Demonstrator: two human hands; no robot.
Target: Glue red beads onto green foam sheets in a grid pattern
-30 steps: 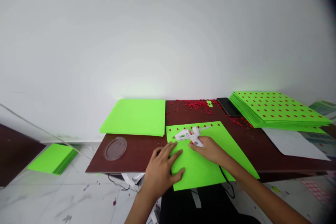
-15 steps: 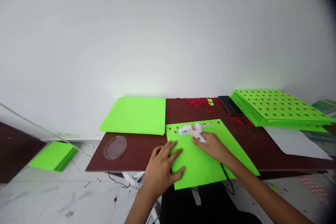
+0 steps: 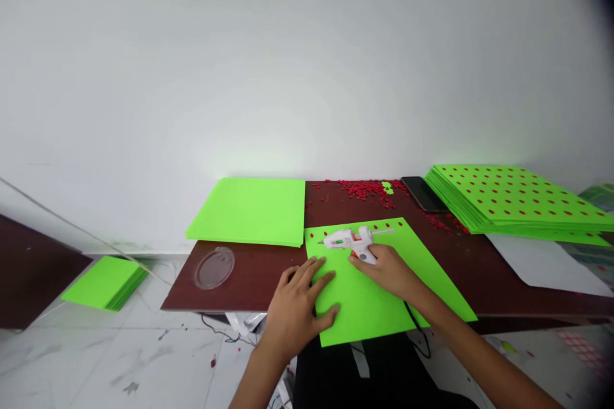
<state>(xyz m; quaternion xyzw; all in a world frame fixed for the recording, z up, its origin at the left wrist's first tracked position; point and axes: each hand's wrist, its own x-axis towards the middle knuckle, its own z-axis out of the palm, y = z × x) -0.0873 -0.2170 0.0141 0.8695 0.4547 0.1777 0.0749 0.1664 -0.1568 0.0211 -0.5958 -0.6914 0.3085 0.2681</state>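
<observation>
A white hot glue gun [image 3: 341,239] is gripped in my right hand [image 3: 391,271], its nozzle pointing left, close over the green sheet [image 3: 369,307] near its far left corner. A clear glue stick sticks out of the gun's back, and a black cord hangs below my wrist. Several small red pieces [image 3: 325,234] sit in a row along the sheet's far edge, partly hidden by the gun. With fingers spread, my left hand [image 3: 300,303] lies flat on the sheet's left edge. Whether the nozzle touches the sheet I cannot tell.
Left on the brown table stand plain green sheets [image 3: 254,211] and a clear round lid [image 3: 214,268]. Loose red pieces [image 3: 364,190] and a phone [image 3: 424,194] lie at the back. Red-dotted green sheets [image 3: 518,198] are stacked right. More green sheets [image 3: 103,282] rest on the floor.
The glue gun has shifted slightly, its nozzle now a little left of before and sharper in view. My left hand stays on the sheet. The whole view has moved slightly.
</observation>
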